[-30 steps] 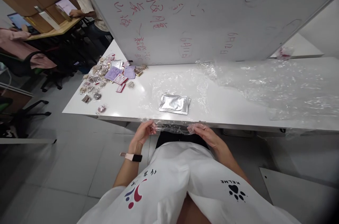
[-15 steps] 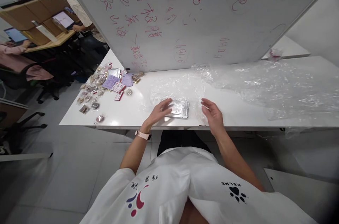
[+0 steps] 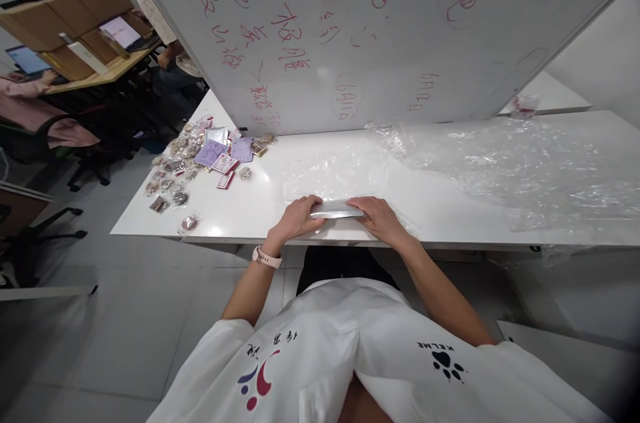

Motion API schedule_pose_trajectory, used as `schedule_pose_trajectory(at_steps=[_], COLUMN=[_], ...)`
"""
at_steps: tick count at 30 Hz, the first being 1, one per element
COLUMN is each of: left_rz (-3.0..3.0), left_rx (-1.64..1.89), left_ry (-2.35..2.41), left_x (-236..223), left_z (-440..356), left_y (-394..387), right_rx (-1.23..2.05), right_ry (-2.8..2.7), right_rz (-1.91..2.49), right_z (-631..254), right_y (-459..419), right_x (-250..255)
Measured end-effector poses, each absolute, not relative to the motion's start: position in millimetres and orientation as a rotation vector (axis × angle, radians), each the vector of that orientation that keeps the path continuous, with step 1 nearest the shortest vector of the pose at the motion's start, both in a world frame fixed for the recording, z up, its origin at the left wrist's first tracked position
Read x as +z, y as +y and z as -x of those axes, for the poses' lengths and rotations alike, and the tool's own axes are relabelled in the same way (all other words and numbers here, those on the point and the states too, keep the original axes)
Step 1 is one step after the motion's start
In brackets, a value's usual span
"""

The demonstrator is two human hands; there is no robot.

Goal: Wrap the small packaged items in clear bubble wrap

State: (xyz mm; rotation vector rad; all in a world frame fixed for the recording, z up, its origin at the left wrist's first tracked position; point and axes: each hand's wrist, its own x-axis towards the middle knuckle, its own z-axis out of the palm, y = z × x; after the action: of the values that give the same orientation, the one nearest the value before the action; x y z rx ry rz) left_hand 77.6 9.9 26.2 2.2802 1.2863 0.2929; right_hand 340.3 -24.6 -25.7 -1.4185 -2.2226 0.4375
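A flat silver foil pouch [image 3: 337, 210] is held tilted at the front of the white table, its edge facing me. My left hand [image 3: 299, 217] grips its left end, fingers on top and thumb below. On the opposite end, my right hand [image 3: 381, 217] is closed in the same way. Behind the pouch, a clear plastic sheet [image 3: 333, 173] lies spread on the tabletop. Whether the pouch touches the table cannot be made out.
Several small wrapped packets [image 3: 175, 166], with purple pouches [image 3: 211, 153] among them, lie at the table's left. Crumpled clear plastic wrap [image 3: 530, 173] covers the right side. A whiteboard [image 3: 320, 29] stands along the back. Two people sit at a wooden desk [image 3: 107, 76] far left.
Both hands have closed on the silver pouch, which has gone from lying flat to being tilted up. My right hand has moved left to reach it.
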Motion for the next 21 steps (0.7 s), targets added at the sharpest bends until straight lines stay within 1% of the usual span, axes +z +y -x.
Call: schedule_pose_trajectory(at_steps=[4, 7, 9, 11, 13, 15, 18, 20, 21], left_rz=[-2.153, -2.15, -2.233, -2.389, -2.564, -2.684, -2.745, -2.749, -2.753], left_rx=[0.174, 0.086, 0.088, 0.162, 0.293, 0.369, 0.295, 0.257, 0.255], left_ry=[1.311, 1.557, 1.79, 1.897, 1.79, 1.556, 1.348, 1.353, 1.361], left_x=[45.9, 50.1, 46.3, 37.4, 23.5, 6.3, -18.8, -30.1, -33.5], left_z=[-71.5, -72.1, -76.7, -84.2, -92.9, -100.8, -107.3, -107.6, -106.9], left_y=[5.5, 20.2, 25.8, 20.7, 5.1, -15.6, -41.2, -48.9, -50.2], right_rx=[0.567, 0.641, 0.518, 0.279, 0.093, 0.04, 0.196, 0.33, 0.347], right_ry=[-2.177, -2.105, -2.067, -2.044, -1.976, -1.869, -1.841, -1.775, -1.669], right_rz=[1.482, 1.725, 1.866, 1.888, 1.822, 1.771, 1.73, 1.774, 1.84], right_z=[-340.7, -338.5, -338.0, -339.0, -341.8, -346.8, -363.4, -384.9, -398.9], right_y=[-31.9, -19.7, -11.1, -10.0, -19.1, -34.4, -51.7, -52.6, -50.8], right_x=[-12.5, -7.9, -7.3, -7.1, -6.7, -7.3, -14.1, -22.4, -26.6])
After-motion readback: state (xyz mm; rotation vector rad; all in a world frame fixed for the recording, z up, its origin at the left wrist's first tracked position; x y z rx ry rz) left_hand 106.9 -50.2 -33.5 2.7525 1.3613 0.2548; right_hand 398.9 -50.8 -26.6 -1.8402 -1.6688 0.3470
